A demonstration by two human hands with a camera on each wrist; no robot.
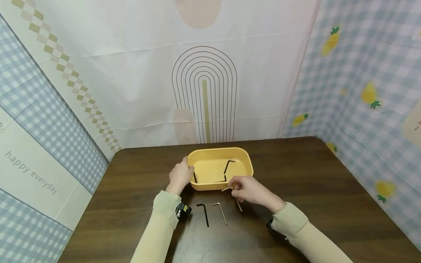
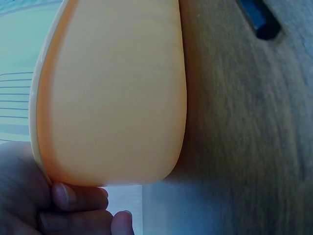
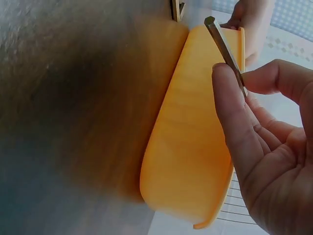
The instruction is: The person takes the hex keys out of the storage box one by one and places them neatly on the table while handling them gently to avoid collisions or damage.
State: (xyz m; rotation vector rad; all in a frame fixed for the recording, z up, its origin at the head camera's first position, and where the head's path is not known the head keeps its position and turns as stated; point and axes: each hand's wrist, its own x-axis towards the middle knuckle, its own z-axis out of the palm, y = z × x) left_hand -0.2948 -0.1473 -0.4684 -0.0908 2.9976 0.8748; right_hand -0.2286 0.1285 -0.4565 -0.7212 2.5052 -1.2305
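Note:
My left hand [image 1: 180, 176] grips the left end of a yellow plastic tray [image 1: 217, 186], its thumb at the rim and fingers curled against the outside wall. In front of the tray, my right hand [image 1: 250, 189] pinches a metallic hex key [image 3: 224, 48] between thumb and finger. From the head, this key's long arm [image 1: 239, 205] points down toward the table. Inside the tray lie a black hex key [image 1: 227, 166] and further dark ones, partly hidden by the front wall and left hand. The left wrist view shows the tray's outer side [image 2: 112, 98] close up.
On the dark wooden table [image 1: 138, 204], a black hex key [image 1: 205, 214] and a metallic hex key [image 1: 222, 213] lie side by side in front of the tray. Patterned cloth [image 1: 144, 91] hangs behind the table's back edge.

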